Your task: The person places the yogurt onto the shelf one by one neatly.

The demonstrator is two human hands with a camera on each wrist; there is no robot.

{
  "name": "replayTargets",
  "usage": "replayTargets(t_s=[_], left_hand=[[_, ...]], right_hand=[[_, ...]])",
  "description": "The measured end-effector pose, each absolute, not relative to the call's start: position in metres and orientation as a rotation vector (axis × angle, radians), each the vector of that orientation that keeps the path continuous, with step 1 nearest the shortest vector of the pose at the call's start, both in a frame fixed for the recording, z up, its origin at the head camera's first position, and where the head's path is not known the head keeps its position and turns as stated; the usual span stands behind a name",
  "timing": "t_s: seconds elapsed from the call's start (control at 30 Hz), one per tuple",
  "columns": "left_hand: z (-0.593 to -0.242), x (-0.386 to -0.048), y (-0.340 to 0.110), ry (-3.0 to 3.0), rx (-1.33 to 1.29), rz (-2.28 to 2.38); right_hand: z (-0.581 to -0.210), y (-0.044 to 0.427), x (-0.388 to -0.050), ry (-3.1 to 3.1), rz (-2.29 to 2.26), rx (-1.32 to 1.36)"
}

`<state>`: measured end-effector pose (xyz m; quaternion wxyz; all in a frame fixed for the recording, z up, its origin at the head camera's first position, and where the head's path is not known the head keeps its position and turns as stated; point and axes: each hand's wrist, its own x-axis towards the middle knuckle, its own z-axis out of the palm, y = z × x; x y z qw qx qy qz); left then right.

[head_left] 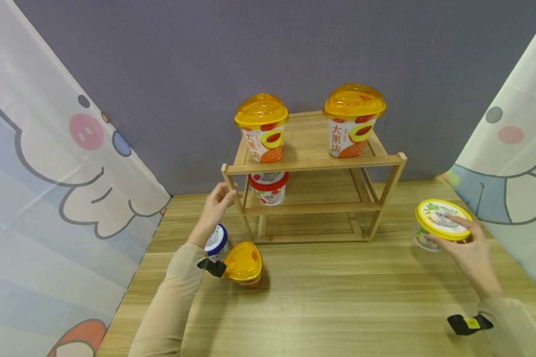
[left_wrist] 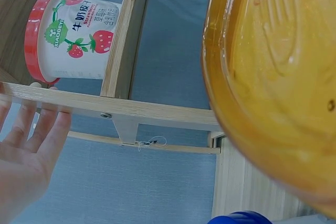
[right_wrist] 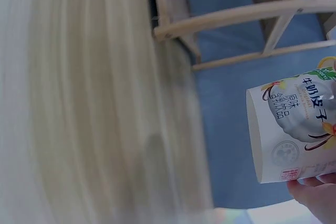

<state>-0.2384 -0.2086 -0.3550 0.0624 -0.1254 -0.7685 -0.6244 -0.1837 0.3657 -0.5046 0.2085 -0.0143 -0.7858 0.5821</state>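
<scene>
My right hand [head_left: 471, 253] grips a white tub with a yellow lid [head_left: 444, 218], thumb and fingers about its lid and side. In the right wrist view the tub [right_wrist: 296, 124] is seen from its side, apart from the wooden rack [right_wrist: 226, 22]. My left hand [head_left: 216, 206] is at the left front post of the wooden rack [head_left: 312, 163]. In the left wrist view the fingers [left_wrist: 50, 129] are nearly straight, their tips at the rail. Close by, a red-lidded strawberry tub [head_left: 269, 188] stands on the middle shelf.
Two cups with orange domed lids, a left one [head_left: 262, 129] and a right one [head_left: 354, 121], stand on the top shelf. Another orange-lidded cup [head_left: 243, 263] and a blue-lidded tub [head_left: 216, 241] stand on the table [head_left: 339, 307] by my left forearm. A grey wall [head_left: 196, 99] stands behind.
</scene>
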Motion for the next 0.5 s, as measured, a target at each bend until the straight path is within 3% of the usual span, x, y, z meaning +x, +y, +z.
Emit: replayTargets(t_s=[0.3,0.5], left_hand=[[-0.354,-0.238,-0.209,-2.291,-0.408,-1.922],[-0.354,-0.237,-0.208,-2.298,-0.400,-1.923]], right_hand=[[-0.421,0.302,-0.142,-1.935,1.887,0.128],[-0.396,0.283,-0.132,-1.876,1.959,0.151]])
